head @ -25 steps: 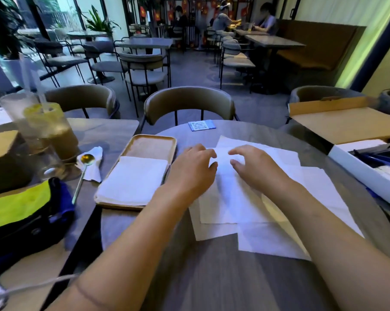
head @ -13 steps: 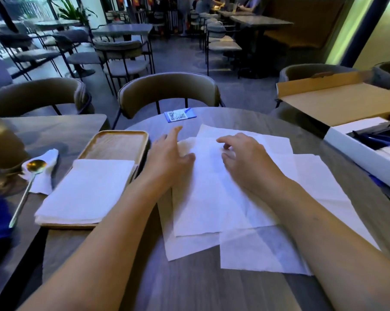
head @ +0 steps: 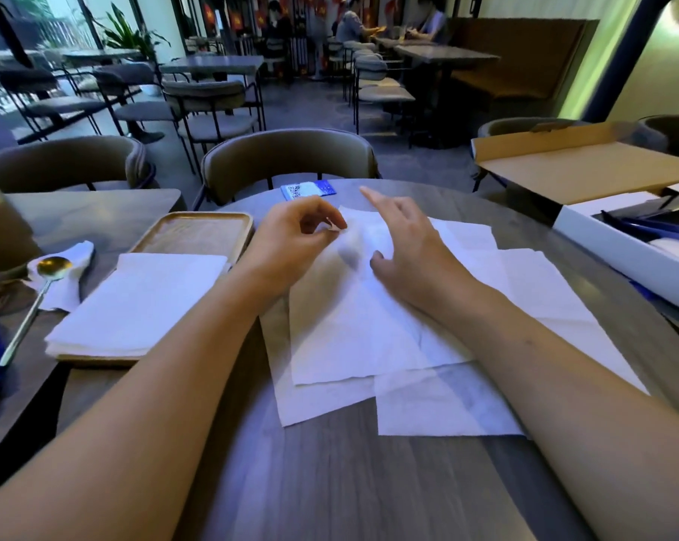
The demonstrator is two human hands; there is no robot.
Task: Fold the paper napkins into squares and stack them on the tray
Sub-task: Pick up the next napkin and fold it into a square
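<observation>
Several unfolded white paper napkins (head: 369, 329) lie overlapping on the round grey table. My left hand (head: 291, 244) pinches the far left corner of the top napkin between thumb and fingers and lifts it a little. My right hand (head: 404, 240) rests on the same napkin beside it, index finger stretched forward, thumb on the paper. To the left, a wooden tray (head: 201, 232) carries a stack of folded napkins (head: 143, 302) on its near half.
A gold spoon (head: 45, 283) lies on a crumpled napkin left of the tray. A blue card (head: 308, 189) sits at the table's far edge. An open cardboard box (head: 587, 169) and white box (head: 619, 244) stand at the right. Chairs ring the table.
My left hand went from lying flat on the napkin to pinching its far corner and raising it. My right index finger has straightened forward. The camera view shifted slightly.
</observation>
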